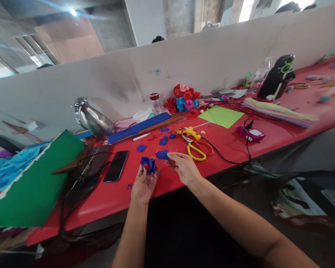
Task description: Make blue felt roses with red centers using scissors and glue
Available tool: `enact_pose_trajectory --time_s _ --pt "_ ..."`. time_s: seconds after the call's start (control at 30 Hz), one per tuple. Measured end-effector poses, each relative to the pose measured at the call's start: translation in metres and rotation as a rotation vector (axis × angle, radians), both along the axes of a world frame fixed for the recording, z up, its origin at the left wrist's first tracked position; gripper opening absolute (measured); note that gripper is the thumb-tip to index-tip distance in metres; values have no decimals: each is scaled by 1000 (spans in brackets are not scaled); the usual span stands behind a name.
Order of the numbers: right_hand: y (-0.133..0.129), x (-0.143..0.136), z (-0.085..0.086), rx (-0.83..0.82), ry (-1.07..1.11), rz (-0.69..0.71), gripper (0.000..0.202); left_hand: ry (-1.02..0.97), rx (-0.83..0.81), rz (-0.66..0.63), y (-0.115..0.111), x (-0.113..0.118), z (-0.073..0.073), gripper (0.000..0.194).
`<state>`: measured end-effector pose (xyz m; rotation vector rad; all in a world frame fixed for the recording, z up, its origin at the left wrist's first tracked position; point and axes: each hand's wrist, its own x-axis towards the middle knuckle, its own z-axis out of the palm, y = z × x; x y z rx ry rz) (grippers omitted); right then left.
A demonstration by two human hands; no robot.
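Note:
My left hand [143, 185] holds a small blue foam flower [148, 164] upright by its base, over the near edge of the red table [114, 193]. My right hand [184, 167] pinches a single blue foam petal [162, 154] just to the right of the flower, close to it but apart. Several loose blue petals [163, 140] lie on the table behind my hands.
A black phone [116, 166] lies left of my hands. Yellow-and-red scissors [198, 149] and a yellow glue gun [187, 132] with a black cord sit to the right. Green sheets [30, 186], a blue foam strip [139, 127], finished foam flowers [184, 98] and a white partition stand behind.

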<state>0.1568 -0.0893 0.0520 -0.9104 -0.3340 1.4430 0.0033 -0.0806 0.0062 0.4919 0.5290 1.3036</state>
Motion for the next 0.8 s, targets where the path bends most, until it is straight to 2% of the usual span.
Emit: enact_pose_trajectory --time_s 0.17,0.43,0.8 --pt "-2 0 -1 11 -38 -3 24 10 56 16 1 5 -6 18" --pt "-3 -6 -2 119 -126 -38 23 70 133 -22 2 1 -16 21" --pt "-11 -14 -1 197 -225 -30 17 112 73 22 -3 2 -11 24"
